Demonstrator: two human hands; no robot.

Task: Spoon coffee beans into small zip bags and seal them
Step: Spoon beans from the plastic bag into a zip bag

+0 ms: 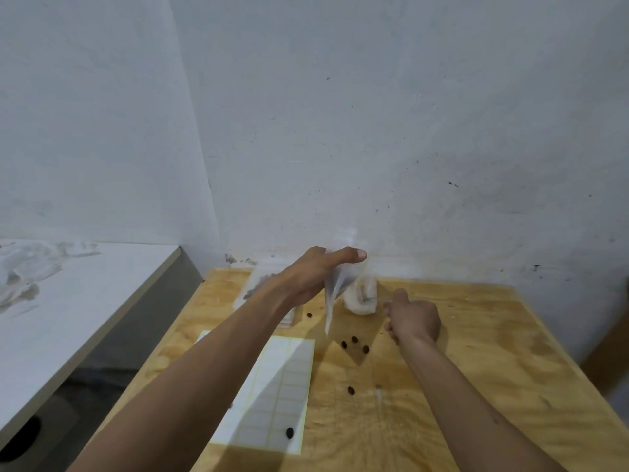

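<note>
The small zip bag hangs in the air over the back edge of the table, its long side pointing down. The left hand pinches its top with the thumb stretched out. The right hand is near, low on the right, fingers curled; I cannot tell if it holds anything. Loose coffee beans lie right under the bag.
</note>
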